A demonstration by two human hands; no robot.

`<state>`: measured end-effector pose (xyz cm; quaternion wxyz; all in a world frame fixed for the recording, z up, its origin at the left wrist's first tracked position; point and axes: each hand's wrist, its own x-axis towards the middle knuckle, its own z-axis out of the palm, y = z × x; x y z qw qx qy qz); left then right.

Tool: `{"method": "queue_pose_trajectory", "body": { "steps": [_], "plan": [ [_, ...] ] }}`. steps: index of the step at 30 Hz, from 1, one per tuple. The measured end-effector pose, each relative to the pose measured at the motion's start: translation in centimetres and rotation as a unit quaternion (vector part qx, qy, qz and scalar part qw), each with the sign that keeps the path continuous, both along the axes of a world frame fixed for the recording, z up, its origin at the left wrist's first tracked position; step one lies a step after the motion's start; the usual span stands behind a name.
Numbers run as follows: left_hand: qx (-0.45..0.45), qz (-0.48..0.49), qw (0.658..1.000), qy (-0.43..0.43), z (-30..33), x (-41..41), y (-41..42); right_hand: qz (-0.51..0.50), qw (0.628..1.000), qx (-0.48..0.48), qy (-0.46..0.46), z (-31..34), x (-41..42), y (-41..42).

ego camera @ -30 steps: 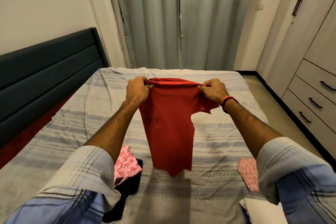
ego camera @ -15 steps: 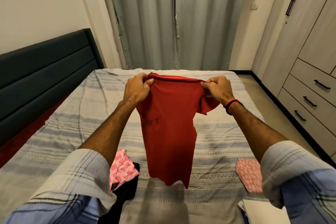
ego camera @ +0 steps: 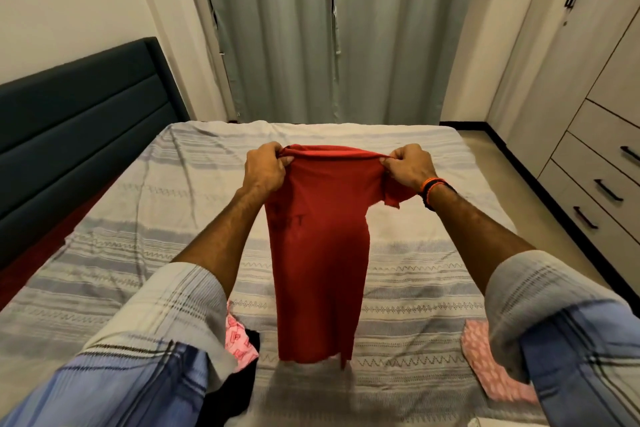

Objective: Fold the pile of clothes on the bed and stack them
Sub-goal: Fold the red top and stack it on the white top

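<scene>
Pink patterned garment point(ego camera: 239, 340) near the bed's point(ego camera: 415, 291) near edge: mostly hidden behind left sleeve point(ego camera: 166, 315). Black garment point(ego camera: 239, 388) beside it: partly covered, shape unclear. 2nd pink cloth point(ego camera: 485, 364): right part behind right sleeve point(ego camera: 540, 308). Dark lettering on red shirt point(ego camera: 322, 253): illegible. White item point(ego camera: 491, 422) at bottom edge: cut off.

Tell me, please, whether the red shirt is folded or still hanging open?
Hanging, seemingly doubled lengthwise: the red shirt hangs narrow from the left hand and right hand, one sleeve showing.
</scene>
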<state>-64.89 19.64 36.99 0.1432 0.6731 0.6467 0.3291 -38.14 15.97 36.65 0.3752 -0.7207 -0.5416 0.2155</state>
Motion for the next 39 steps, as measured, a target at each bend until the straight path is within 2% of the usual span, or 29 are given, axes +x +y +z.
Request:
{"method": "queue_pose_trajectory", "body": {
  "steps": [5, 9, 13, 18, 22, 29, 34, 39],
  "plan": [
    [0.097, -0.008, 0.994, -0.043, 2.5, 0.4, 3.0, -0.014, 0.991, 0.115, 0.065, 2.1, -0.2, 3.1],
    [0.154, -0.033, 0.985, -0.066, 2.7, 0.1, 2.2, 0.005, 0.983, 0.180, 0.038, 2.4, 0.3, 2.6],
    [0.158, -0.061, 0.983, -0.071, 0.2, -0.4, -1.3, 0.028, 0.984, 0.174, -0.005, 0.5, 0.5, -0.2],
    [0.084, -0.062, 0.993, -0.050, -6.6, -1.8, -7.4, 0.069, 0.991, 0.117, -0.017, -5.5, 0.3, -6.0],
    [-0.015, -0.051, 0.998, -0.026, -13.0, -3.0, -12.8, 0.086, 0.994, 0.044, -0.054, -11.7, -0.5, -11.3],
    [-0.170, -0.084, 0.981, 0.028, -22.0, -4.2, -21.8, 0.098, 0.988, -0.114, -0.044, -20.1, -2.5, -20.5],
    [-0.235, -0.105, 0.965, 0.043, -25.7, -5.2, -25.9, 0.078, 0.976, -0.198, -0.036, -24.2, -3.5, -25.4],
    [-0.268, -0.117, 0.953, 0.076, -27.8, -5.8, -29.4, 0.069, 0.967, -0.243, -0.010, -27.2, -4.5, -29.1]
  ]
}}
